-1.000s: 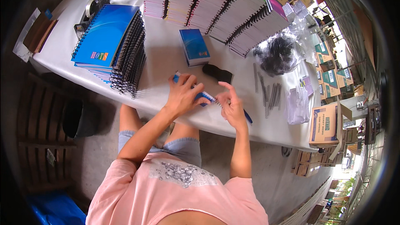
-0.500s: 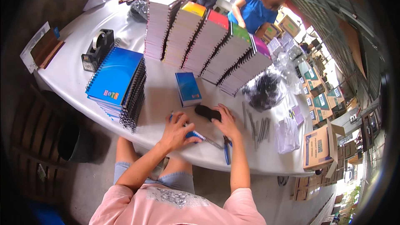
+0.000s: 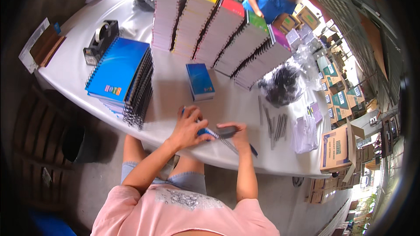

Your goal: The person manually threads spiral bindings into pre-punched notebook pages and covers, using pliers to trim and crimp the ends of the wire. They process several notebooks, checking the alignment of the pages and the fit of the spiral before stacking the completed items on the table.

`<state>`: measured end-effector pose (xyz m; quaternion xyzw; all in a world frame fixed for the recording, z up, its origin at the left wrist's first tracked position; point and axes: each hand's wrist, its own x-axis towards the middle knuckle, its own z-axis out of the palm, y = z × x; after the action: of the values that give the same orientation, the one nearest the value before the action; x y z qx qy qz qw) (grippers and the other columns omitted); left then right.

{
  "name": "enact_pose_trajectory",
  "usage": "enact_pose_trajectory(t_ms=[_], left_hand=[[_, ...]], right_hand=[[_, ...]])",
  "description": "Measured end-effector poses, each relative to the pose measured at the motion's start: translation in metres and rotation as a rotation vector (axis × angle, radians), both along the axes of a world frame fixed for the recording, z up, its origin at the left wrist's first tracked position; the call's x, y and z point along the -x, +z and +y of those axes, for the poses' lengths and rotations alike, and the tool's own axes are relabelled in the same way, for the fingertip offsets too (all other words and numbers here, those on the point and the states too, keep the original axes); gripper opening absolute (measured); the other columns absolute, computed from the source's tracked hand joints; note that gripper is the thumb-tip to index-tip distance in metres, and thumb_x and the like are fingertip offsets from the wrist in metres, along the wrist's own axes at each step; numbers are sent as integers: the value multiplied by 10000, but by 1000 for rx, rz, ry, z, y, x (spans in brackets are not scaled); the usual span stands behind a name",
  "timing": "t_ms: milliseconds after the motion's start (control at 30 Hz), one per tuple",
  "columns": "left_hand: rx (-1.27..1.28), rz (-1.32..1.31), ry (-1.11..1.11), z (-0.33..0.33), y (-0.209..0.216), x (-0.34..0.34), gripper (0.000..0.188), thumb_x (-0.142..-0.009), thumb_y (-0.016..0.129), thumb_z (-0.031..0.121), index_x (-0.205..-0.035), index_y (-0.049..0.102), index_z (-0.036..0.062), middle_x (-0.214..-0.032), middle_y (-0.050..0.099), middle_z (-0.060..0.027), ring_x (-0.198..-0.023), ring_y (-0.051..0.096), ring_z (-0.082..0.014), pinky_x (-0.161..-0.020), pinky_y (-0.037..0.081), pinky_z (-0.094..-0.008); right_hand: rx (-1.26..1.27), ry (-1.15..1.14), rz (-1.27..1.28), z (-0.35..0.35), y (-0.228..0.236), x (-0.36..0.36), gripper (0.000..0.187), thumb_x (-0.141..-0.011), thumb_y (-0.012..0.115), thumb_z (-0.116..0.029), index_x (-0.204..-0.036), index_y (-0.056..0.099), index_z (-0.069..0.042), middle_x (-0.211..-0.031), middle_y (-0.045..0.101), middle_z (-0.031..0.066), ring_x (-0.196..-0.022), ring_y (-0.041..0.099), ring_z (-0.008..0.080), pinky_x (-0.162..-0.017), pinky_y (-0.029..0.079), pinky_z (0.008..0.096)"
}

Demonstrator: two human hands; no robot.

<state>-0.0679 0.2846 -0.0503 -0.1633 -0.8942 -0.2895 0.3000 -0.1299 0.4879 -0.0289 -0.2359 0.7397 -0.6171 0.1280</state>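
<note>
My left hand (image 3: 188,129) is closed round a small blue-covered notebook (image 3: 204,132), much of it hidden under the fingers. A thin spiral binding coil (image 3: 231,146) sticks out from the notebook toward the lower right. Just beside the coil, my right hand (image 3: 240,136) grips a dark, elongated, rounded thing (image 3: 227,133) whose kind I cannot make out; it is close to the coil, and I cannot tell whether they touch. Pliers with dark blue handles (image 3: 253,150) lie partly hidden behind my right wrist. Beyond my hands lies a stack of small blue notebooks (image 3: 201,81).
Blue spiral notebooks (image 3: 118,67) are piled at the left, near a tape dispenser (image 3: 101,39). Tall coloured stacks (image 3: 210,26) stand across the back. Loose coils (image 3: 280,126), plastic bags (image 3: 284,85) and an open carton (image 3: 337,148) are at the right. A person in blue (image 3: 273,0) stands behind.
My right hand has picked the dark rounded thing up off the table and brought it down to the coil. My left hand still grips the notebook. The person behind has raised their head.
</note>
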Motion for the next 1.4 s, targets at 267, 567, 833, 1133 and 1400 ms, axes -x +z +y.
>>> enact_pose_trajectory(t_ms=[267, 567, 833, 1133, 1400], left_hand=[[-70, -62, -93, -2, -9, 5, 472, -647, 651, 580, -756, 585, 125, -1010, 478, -73, -1105, 379, -317, -930, 267, -516], [-285, -37, -17, -10, -12, 13, 558, -470, 812, 505, -739, 564, 84, -1255, 369, -120, -1054, 381, -340, -903, 363, -440], [-519, -120, -130, -9, -29, 19, 580, -424, 879, 384, -777, 530, 85, -1231, 316, -137, -984, 381, -295, -805, 409, -399], [-634, -123, -131, -15, -37, 30, 791, -400, 908, 350, -934, 393, 75, -1124, 322, -140, -1052, 384, -283, -802, 405, -356], [-701, -231, -145, -16, -44, 27, 951, -328, 920, 416, -947, 296, 52, -1016, 355, -118, -943, 399, -237, -827, 374, -331]], right_hand=[[143, 128, 11, 3, 6, 7, 308, -677, 508, 139, -873, 692, -12, -843, 696, 74, -769, 643, 134, -704, 488, 233], [22, 222, 190, -14, 8, 8, 270, -651, 531, 141, -839, 689, 27, -806, 687, 95, -751, 631, 113, -671, 481, 227], [-253, -32, 81, -23, -2, 23, 256, -656, 546, 149, -806, 690, -1, -779, 677, 96, -732, 632, 147, -664, 480, 241], [-1, 40, 195, -42, 12, 15, 310, -625, 509, 145, -825, 689, -10, -835, 677, 98, -751, 637, 182, -656, 480, 268], [-201, 97, 239, -64, 10, 13, 239, -661, 555, 86, -856, 677, 20, -798, 680, 72, -729, 617, 126, -672, 491, 256]])
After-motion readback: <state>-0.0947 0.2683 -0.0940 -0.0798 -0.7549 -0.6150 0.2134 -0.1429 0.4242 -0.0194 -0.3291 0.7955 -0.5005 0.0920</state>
